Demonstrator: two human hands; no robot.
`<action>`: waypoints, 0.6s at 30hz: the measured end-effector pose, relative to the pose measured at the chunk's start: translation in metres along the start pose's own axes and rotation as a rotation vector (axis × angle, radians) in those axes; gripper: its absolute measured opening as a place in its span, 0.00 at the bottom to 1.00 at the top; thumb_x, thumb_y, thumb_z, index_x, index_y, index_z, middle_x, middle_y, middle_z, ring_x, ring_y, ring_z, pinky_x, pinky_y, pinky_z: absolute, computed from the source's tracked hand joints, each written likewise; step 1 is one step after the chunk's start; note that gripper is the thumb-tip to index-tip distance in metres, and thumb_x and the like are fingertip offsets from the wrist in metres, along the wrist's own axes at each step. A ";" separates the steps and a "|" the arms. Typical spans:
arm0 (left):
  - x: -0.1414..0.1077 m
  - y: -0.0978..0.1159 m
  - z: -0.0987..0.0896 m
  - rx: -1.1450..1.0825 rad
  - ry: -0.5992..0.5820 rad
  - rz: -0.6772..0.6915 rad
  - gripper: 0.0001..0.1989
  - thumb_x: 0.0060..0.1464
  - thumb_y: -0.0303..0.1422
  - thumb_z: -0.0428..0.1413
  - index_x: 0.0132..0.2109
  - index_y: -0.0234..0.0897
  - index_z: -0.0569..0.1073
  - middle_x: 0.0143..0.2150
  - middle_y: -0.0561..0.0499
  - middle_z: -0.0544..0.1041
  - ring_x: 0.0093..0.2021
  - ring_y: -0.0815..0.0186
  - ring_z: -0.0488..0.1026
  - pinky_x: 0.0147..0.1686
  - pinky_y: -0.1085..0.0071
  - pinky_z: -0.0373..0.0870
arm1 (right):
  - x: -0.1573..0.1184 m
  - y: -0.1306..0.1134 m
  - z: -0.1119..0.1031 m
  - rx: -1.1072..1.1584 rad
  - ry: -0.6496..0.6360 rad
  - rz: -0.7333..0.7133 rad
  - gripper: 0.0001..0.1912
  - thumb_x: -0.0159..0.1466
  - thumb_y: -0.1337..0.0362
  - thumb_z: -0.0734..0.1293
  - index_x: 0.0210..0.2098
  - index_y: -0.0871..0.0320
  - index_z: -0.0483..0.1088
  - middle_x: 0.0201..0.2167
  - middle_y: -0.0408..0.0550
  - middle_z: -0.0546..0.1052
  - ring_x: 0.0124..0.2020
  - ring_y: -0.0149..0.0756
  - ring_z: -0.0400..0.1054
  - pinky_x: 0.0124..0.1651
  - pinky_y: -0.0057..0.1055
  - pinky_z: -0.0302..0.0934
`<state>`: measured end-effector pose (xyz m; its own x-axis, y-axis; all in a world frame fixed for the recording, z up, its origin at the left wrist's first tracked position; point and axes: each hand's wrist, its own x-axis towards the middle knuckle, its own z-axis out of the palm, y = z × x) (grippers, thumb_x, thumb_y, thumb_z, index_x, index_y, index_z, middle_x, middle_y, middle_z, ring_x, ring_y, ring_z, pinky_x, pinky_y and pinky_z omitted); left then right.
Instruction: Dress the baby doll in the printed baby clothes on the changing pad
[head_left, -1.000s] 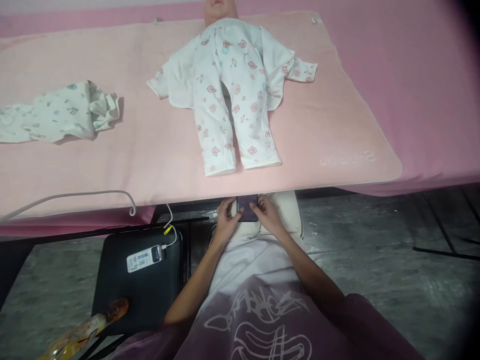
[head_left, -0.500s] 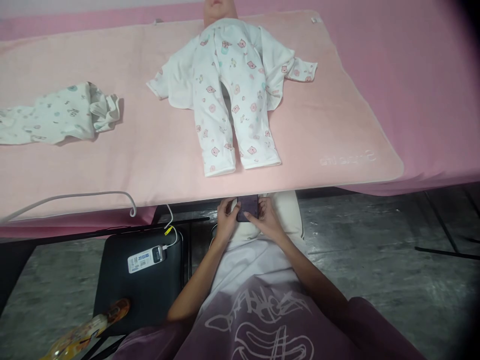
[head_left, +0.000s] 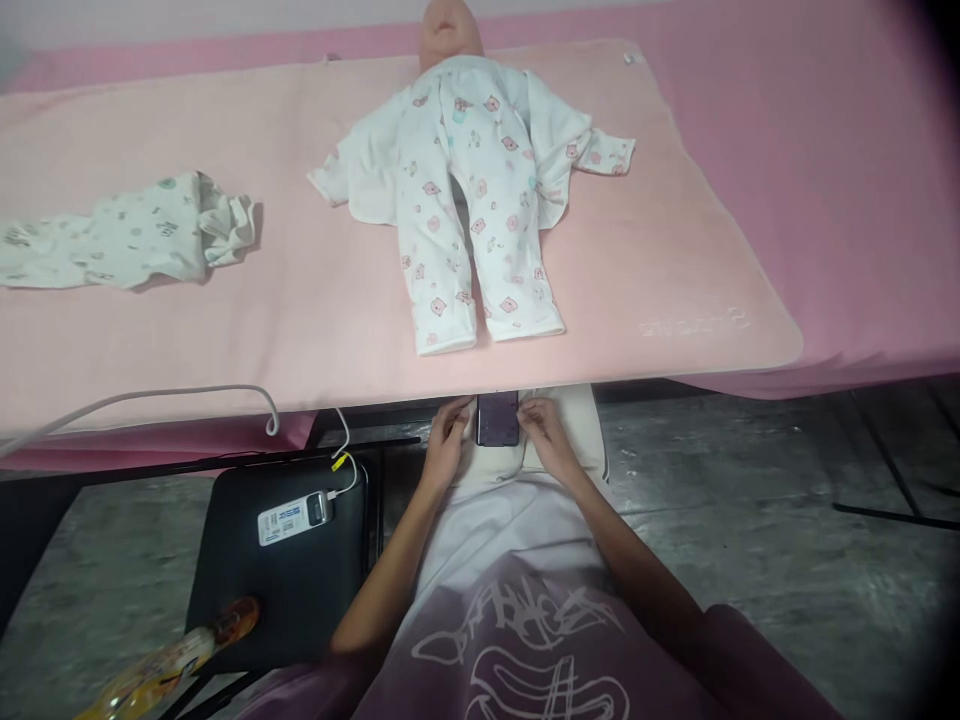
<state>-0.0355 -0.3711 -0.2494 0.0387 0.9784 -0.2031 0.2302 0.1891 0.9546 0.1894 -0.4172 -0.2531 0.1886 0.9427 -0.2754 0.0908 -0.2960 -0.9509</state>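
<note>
A dark phone (head_left: 497,418) lies over the lap, just below the table's front edge. Beside its left edge is my left hand (head_left: 448,432), its fingers curled and pressed together with a small gap to the phone. My right hand (head_left: 546,434) is closed too, fingertips at or very near the phone's right edge. What either hand pinches, if anything, is too small to make out. On the table a doll (head_left: 450,35) lies on its back, face partly cut off by the frame. White patterned trousers (head_left: 480,230) and a white patterned top (head_left: 371,155) cover it.
A crumpled white patterned garment (head_left: 142,235) lies on the pink mat (head_left: 300,300) at left. A white cable (head_left: 187,388) runs along the front edge. Below, a black stool (head_left: 247,600) bears a white power bank (head_left: 289,518); a yellow-orange bottle (head_left: 165,670) is beside it.
Both hands have drawn back from the phone and the thumbs have left its face. The phone stays over the lap. The view has shifted slightly, so the doll appears a little lower.
</note>
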 end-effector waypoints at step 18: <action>0.209 0.300 -0.095 0.225 -0.023 0.770 0.19 0.82 0.49 0.59 0.61 0.38 0.78 0.67 0.43 0.80 0.68 0.55 0.76 0.76 0.49 0.70 | 0.137 -0.316 -0.102 -0.456 -0.077 -0.766 0.26 0.83 0.37 0.65 0.45 0.53 0.75 0.43 0.49 0.81 0.48 0.43 0.79 0.58 0.46 0.77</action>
<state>-0.0510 -0.1022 0.0152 0.2859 0.8246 0.4881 0.3213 -0.5624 0.7619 0.2863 -0.2109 0.0238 -0.1484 0.9099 0.3874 0.5480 0.4017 -0.7337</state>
